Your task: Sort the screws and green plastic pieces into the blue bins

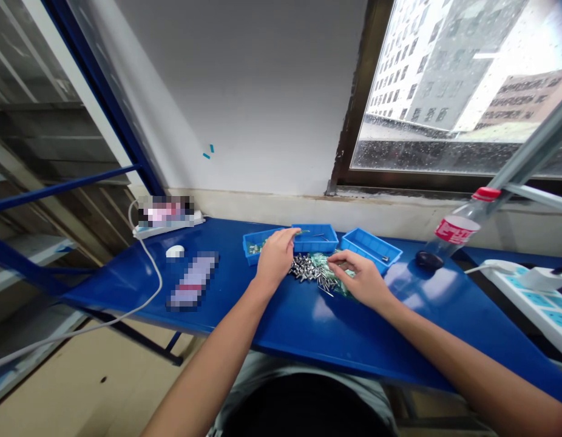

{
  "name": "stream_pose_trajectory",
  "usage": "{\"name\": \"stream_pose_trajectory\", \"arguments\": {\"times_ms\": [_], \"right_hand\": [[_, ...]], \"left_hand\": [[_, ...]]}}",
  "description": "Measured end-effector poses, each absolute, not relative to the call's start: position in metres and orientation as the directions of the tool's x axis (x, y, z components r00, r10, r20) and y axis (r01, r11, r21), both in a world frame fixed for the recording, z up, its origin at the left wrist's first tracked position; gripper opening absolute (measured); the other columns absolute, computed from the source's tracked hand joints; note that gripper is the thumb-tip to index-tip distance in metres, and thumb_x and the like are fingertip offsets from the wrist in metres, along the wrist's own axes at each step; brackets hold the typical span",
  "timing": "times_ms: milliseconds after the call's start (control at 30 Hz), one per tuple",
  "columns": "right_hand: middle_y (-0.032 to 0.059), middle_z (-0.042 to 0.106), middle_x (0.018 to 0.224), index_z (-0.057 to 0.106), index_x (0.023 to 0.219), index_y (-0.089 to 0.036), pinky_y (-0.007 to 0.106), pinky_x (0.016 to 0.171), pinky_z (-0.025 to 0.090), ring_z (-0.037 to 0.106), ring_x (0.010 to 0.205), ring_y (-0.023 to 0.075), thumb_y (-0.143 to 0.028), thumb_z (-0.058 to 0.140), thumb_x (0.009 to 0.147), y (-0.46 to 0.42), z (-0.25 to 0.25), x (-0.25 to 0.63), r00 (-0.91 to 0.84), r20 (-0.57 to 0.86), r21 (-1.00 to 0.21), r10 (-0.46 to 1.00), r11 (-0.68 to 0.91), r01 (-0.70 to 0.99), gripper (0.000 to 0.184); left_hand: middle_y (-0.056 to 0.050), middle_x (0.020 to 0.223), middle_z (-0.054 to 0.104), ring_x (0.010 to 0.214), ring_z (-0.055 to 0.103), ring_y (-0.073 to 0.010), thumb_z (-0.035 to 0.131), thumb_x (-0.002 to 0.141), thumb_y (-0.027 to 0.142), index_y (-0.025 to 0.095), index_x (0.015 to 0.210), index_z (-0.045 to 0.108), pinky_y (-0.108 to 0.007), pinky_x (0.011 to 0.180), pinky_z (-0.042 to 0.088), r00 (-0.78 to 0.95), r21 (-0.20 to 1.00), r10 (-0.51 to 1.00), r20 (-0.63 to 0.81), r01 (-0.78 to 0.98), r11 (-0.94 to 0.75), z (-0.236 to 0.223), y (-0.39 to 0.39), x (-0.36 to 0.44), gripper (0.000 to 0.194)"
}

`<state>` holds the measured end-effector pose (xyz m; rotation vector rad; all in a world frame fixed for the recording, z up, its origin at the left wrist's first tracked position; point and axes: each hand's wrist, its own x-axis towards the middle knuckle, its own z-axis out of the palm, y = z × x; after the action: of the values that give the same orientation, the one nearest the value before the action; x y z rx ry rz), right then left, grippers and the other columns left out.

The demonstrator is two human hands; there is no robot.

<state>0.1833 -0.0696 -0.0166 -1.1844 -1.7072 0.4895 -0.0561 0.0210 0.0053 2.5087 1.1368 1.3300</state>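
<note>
so we've got both hands working over a glossy blue surface (303, 331). right in the middle there's a loose pile of small silver metal pieces (304, 268), with some crumpled pale green, see-through material (320, 260) lying up against its right side.

our left hand (276, 256) is just left of the pile, reaching over the blue plastic tray on the left (250, 260) toward the rectangular blue plastic tray in the middle (316, 247). there's a tiny green bit by its fingertips, but we can't tell if that grip is clamped on it or not.

our right hand (366, 280) hangs over the green stuff with thumb and fingers curled near each other. can't tell whether that grip is apart or together either, sorry.

just behind it sits the angled blue plastic tray on the right (363, 244), small silver piece inside. further right we've got a clear plastic bottle with a red cap and red label (458, 229), and past that a long white power strip (536, 297).
</note>
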Motion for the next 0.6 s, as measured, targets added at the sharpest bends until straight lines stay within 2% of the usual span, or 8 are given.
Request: {"name": "stream_pose_trajectory", "arguments": {"times_ms": [100,167,267,367,467,600], "right_hand": [[0.0081,0.078,0.103,0.075,0.109,-0.024,0.043,0.082,0.063,0.075,0.087,0.0254,-0.039,0.062,0.103,-0.072,-0.013,0.181,-0.162,0.495,-0.661,0.854,0.491,0.568,0.02],[0.0087,0.078,0.106,0.075,0.113,-0.025,0.045,0.086,0.062,0.074,0.094,0.0267,-0.034,0.061,0.103,-0.073,-0.012,0.18,-0.27,0.523,-0.574,0.808,0.568,0.59,0.019],[0.0097,0.078,0.113,0.074,0.121,-0.027,0.05,0.095,0.061,0.071,0.108,0.029,-0.027,0.064,0.102,-0.073,-0.012,0.178,-0.444,0.546,-0.432,0.71,0.693,0.577,0.022],[0.0107,0.076,0.12,0.075,0.123,-0.028,0.053,0.101,0.058,0.067,0.115,0.0304,-0.026,0.068,0.099,-0.072,-0.013,0.178,-0.562,0.529,-0.305,0.636,0.76,0.573,0.025],[0.0112,0.075,0.122,0.077,0.119,-0.027,0.054,0.101,0.057,0.066,0.115,0.0304,-0.024,0.067,0.101,-0.07,-0.016,0.179,-0.614,0.501,-0.211,0.61,0.774,0.597,0.021],[0.0104,0.074,0.123,0.075,0.12,-0.025,0.051,0.098,0.057,0.066,0.112,0.0283,-0.02,0.058,0.105,-0.068,-0.02,0.18,-0.651,0.457,-0.157,0.606,0.775,0.612,0.023]], "left_hand": [[-0.01,0.145,0.069,0.132,0.063,-0.0289,0.043,0.1,0.007,0.021,0.139,0.067,-0.048,0.112,0.049,0.324,0.307,0.703,0.633,0.729,-0.612,0.003,0.029,-0.065,0.048],[-0.011,0.144,0.069,0.132,0.063,-0.0317,0.046,0.1,0.009,0.021,0.133,0.07,-0.051,0.112,0.046,0.317,0.264,0.746,0.586,0.796,-0.545,0.001,0.03,-0.066,0.043],[-0.016,0.126,0.077,0.12,0.067,-0.0347,0.05,0.102,0.023,0.018,0.112,0.078,-0.052,0.107,0.046,0.296,0.241,0.796,0.527,0.847,-0.475,-0.002,0.028,-0.063,0.03],[-0.017,0.113,0.078,0.113,0.066,-0.0359,0.052,0.104,0.04,0.016,0.1,0.08,-0.051,0.103,0.045,0.283,0.224,0.804,0.523,0.864,-0.45,-0.004,0.025,-0.06,0.037],[-0.016,0.113,0.077,0.113,0.064,-0.0342,0.052,0.105,0.047,0.018,0.101,0.08,-0.049,0.103,0.043,0.288,0.194,0.784,0.55,0.869,-0.455,-0.005,0.026,-0.06,0.041],[-0.015,0.115,0.073,0.111,0.061,-0.0337,0.053,0.104,0.05,0.02,0.114,0.079,-0.049,0.102,0.042,0.264,0.193,0.773,0.578,0.875,-0.443,-0.008,0.025,-0.061,0.041]]}}
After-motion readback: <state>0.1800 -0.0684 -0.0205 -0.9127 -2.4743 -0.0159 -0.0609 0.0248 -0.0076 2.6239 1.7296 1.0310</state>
